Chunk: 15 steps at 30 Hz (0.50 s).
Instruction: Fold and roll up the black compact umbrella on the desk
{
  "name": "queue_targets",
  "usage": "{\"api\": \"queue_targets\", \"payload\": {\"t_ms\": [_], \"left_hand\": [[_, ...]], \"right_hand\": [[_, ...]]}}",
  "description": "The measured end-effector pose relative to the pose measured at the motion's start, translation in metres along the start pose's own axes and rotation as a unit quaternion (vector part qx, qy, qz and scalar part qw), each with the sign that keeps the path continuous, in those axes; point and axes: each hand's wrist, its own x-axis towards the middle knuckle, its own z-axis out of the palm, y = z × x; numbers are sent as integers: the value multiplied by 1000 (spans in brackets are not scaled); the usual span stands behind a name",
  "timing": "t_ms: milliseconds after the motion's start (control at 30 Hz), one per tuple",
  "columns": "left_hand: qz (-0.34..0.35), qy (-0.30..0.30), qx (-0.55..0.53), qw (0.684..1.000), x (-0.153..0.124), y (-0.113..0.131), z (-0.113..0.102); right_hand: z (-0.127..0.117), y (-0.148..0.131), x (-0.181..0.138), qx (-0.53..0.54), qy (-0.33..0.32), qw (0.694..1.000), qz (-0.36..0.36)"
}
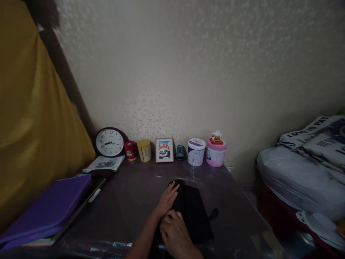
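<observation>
A black fabric piece (196, 214) lies on the dark table in front of me. Its left side forms a thick roll (178, 198), the right side spreads flat, and a short strap (214, 214) sticks out to the right. Across the top of the roll rests my left hand (167, 199), its fingers stretched out and slightly apart. Closer to me, my right hand (174, 228) has its fingers curled down at the near left part of the roll, pinching the fabric. The fingertips of that hand are partly hidden.
Along the wall stand a clock (110, 142), a red tin (130, 151), a yellow container (144, 151), a framed panda picture (164, 150) and two round tubs (196, 153). Purple folders (51, 205) lie at left. Wrapped bedding (302, 180) is piled beyond the table's right edge.
</observation>
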Motion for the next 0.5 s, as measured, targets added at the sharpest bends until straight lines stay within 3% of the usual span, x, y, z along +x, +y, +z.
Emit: {"api": "queue_targets", "payload": {"t_ms": [167, 333, 500], "left_hand": [[-40, 55, -6, 998, 1, -8, 1], [-47, 102, -33, 993, -23, 7, -7], [-46, 69, -89, 993, -56, 28, 1]], "right_hand": [[-1, -2, 0, -16, -9, 1000, 2], [0, -4, 1, -18, -6, 1000, 13], [1, -4, -2, 14, -2, 1000, 11]]}}
